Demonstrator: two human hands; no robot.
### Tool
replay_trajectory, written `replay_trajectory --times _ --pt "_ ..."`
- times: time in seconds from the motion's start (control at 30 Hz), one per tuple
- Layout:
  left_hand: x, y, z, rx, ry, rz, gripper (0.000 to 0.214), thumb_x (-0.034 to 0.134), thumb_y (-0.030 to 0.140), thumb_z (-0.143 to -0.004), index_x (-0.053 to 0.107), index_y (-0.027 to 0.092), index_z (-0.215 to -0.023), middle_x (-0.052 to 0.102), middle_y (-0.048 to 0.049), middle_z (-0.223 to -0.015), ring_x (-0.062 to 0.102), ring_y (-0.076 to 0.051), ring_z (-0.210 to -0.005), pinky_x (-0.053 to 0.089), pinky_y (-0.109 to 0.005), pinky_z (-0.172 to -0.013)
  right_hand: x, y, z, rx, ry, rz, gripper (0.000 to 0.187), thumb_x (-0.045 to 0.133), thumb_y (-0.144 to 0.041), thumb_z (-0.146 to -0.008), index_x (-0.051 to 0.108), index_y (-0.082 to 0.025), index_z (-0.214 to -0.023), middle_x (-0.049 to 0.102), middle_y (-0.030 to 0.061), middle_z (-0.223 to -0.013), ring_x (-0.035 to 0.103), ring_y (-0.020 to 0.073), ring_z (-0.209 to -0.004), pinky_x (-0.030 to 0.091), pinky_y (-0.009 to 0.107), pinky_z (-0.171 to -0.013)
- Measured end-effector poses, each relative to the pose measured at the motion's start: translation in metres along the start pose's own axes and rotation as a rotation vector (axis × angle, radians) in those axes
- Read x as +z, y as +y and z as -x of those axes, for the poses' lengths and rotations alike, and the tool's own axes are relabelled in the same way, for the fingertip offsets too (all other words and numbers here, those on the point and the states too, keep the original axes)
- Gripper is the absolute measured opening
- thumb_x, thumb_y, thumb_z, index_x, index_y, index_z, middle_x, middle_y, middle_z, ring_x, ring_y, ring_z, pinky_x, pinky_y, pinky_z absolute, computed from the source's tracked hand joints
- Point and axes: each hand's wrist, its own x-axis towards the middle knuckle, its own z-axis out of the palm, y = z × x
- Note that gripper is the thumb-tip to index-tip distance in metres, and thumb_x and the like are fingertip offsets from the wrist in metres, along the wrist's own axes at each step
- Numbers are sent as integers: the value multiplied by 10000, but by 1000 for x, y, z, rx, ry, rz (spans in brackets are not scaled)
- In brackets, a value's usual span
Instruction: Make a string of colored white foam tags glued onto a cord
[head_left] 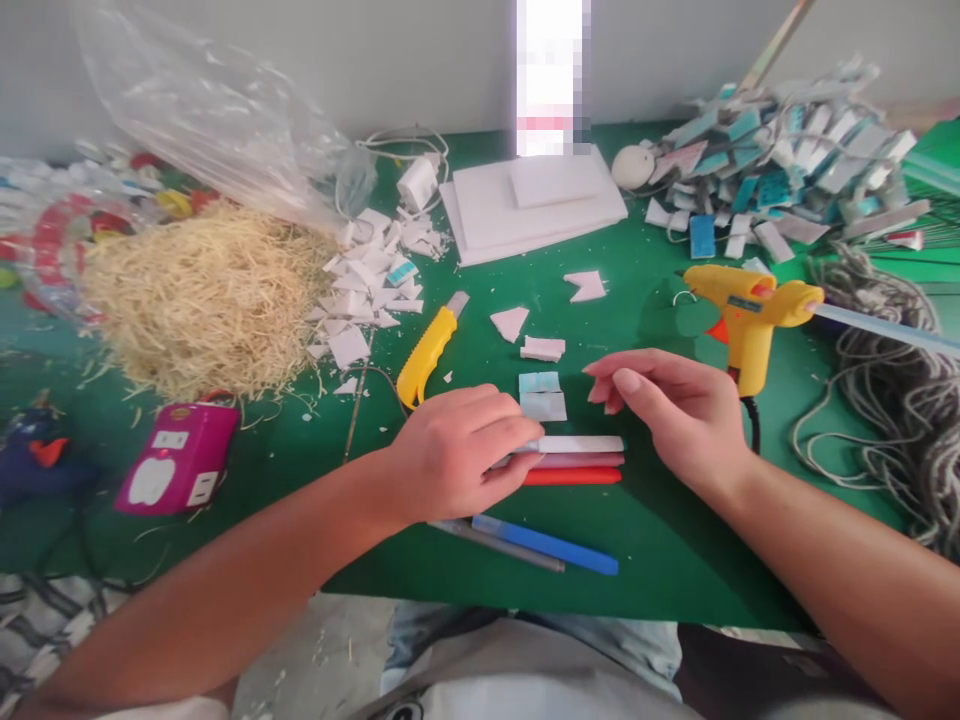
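Note:
My left hand (461, 455) is closed over the left end of a white marker pen (583, 444). Just below it lie a dull pink marker (581, 461) and a red marker (577, 477), side by side, their left ends hidden by my fingers. My right hand (679, 415) hovers to the right of them, fingers loosely curved, thumb apart, holding nothing. Between the hands and slightly farther away are small pale blue foam pieces (540, 396) and a white foam scrap (542, 348). Nearer to me a blue marker (546, 545) and a grey pen (510, 548) lie on the green table.
A yellow utility knife (431, 350) lies left, beside white scraps (360, 290) and straw (210, 300). A purple power adapter (180, 455) sits farther left. At right are a yellow glue gun (750, 310), grey cord (877, 400) and a foam pile (795, 150). White foam sheets (480, 220) lie behind.

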Motion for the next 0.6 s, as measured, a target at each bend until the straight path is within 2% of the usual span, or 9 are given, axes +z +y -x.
replay_trajectory --times 0.27,0.37,0.47,0.6 --pt "0 -11 3 95 -154 -140 228 545 221 -1031 710 162 -884 704 -34 -790 614 -162 -684 500 -289 -624 -2 2 0 39 -45 25 337 773 -550 -884 830 -219 -868 759 29 -689 640 133 -573 534 254 -536" --pt "0 -12 3 94 -143 -138 241 552 238 -1035 714 157 -877 701 -32 -774 614 -160 -678 490 -286 -617 -3 1 -1 33 -60 26 343 774 -560 -879 831 -221 -871 767 36 -704 644 139 -582 544 263 -546" --pt "-2 -12 2 107 -119 -146 296 553 255 -1035 696 170 -791 666 -17 -700 585 -151 -630 458 -282 -578 -2 1 -1 38 -45 21 315 784 -533 -874 827 -221 -863 771 37 -709 649 140 -579 549 261 -541" --pt "-6 -11 1 133 -102 -154 389 555 298 -1036 645 187 -674 599 1 -608 529 -137 -558 409 -278 -525 -1 2 -1 27 2 43 172 753 -374 -900 824 -219 -874 780 30 -720 654 134 -577 549 256 -548"
